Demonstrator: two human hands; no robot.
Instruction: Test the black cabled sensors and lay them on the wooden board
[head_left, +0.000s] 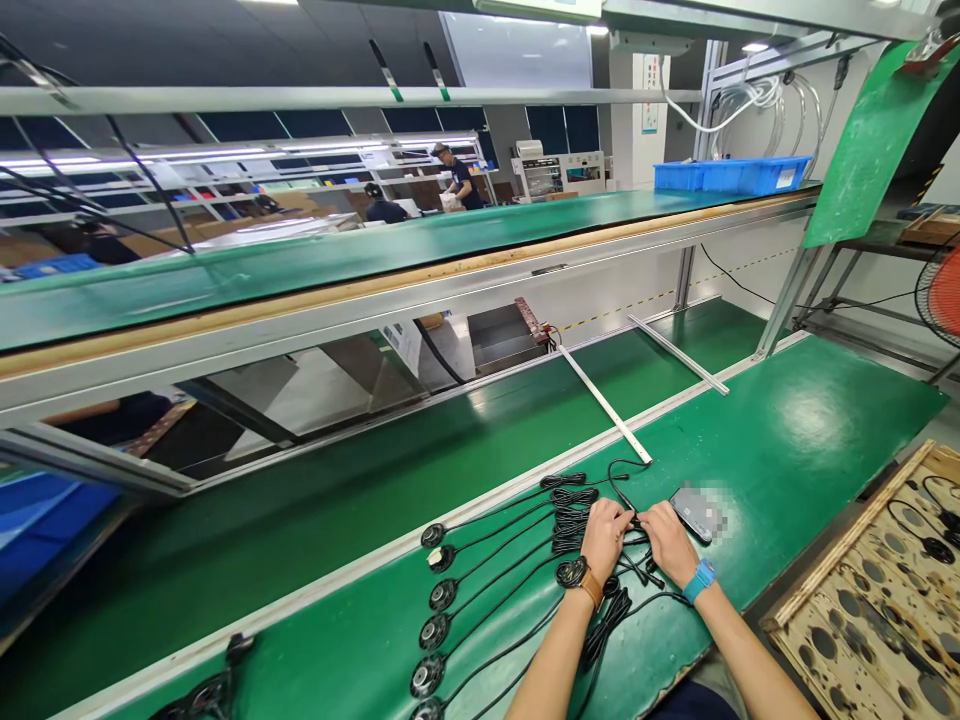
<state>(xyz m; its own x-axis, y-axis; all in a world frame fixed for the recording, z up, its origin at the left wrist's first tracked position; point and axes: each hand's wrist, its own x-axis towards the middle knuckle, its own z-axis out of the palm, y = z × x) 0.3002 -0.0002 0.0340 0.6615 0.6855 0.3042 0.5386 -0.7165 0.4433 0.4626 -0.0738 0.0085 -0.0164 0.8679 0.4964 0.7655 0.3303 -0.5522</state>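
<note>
My left hand (604,538) is closed, its fingers pinching a thin black cable (616,484) at the fingertips. Close beside it, my right hand (669,542) is also closed on the black cable, fingertips nearly meeting the left ones. The exact part between the fingers is mostly hidden. Left of my hands, several black cables with round disc-shaped ends (433,631) lie side by side, their coiled bundles (571,515) close to my left hand. More loose cable (609,622) lies under my wrists. A dark phone-like device (691,514), partly blurred, rests just beyond my right hand.
The green work surface (802,440) runs beside a lower green belt (360,460) with two metal crossbars (604,404). A pitted wooden tray (862,610) stands right, more black cable (206,695) lies lower left. Blue bins (731,177) sit on the raised belt; people work far behind.
</note>
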